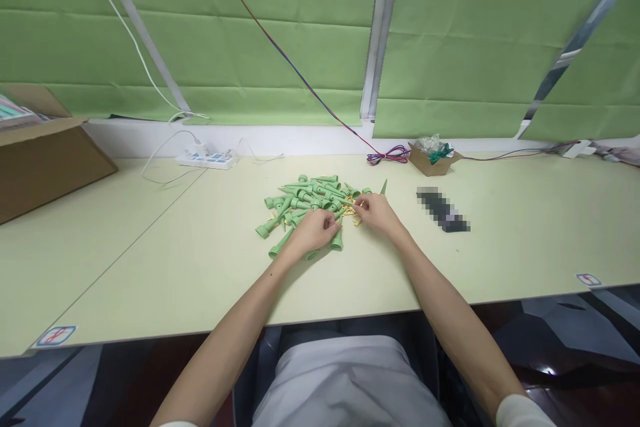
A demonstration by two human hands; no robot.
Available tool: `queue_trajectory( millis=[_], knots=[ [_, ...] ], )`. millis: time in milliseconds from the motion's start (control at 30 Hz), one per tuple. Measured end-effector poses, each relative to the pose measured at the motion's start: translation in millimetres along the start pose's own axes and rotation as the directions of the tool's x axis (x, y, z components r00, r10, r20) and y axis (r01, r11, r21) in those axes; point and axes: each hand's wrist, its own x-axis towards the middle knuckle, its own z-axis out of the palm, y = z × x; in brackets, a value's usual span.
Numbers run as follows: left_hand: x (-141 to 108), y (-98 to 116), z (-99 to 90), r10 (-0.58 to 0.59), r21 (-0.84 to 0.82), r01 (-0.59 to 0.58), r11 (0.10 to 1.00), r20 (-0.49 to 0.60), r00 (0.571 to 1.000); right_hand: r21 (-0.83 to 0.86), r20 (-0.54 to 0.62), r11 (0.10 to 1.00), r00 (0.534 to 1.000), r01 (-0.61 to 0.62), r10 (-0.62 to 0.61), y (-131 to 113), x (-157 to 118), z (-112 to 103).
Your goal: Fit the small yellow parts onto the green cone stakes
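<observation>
A heap of green plastic spikes (303, 200), tapered with wide capped ends, lies on the table in front of me. Small yellow pieces (349, 211) lie at the heap's right side, between my hands. My left hand (316, 230) is over the near edge of the heap, its fingers curled and thumb pressed in; what it holds, if anything, is hidden. At the heap's right edge my right hand (376, 211) has thumb and fingertips pinched together beside the yellow pieces and a spike's thin tip. Whatever is in that pinch is too small to name.
A cardboard box (50, 160) stands at the far left, near a white power strip (207, 158). Bundled red and blue wire (389, 155) and a small open carton (434, 159) are at the back. A pixelated dark object (443, 209) lies to the right.
</observation>
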Motion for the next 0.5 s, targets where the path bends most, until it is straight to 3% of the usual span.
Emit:
queue_trajectory(
  millis=[233, 500],
  knots=[
    [2, 0, -12.6, -0.132, -0.018, 0.131, 0.991, -0.208, 0.969, -0.101, 0.113, 0.995, 0.993, -0.006, 0.018, -3, -4, -5],
    [2, 1, -10.5, -0.199, 0.019, 0.207, 0.978, -0.191, 0.961, -0.146, 0.21, 0.989, 0.977, 0.008, 0.023, -9, -8, -1]
  ],
)
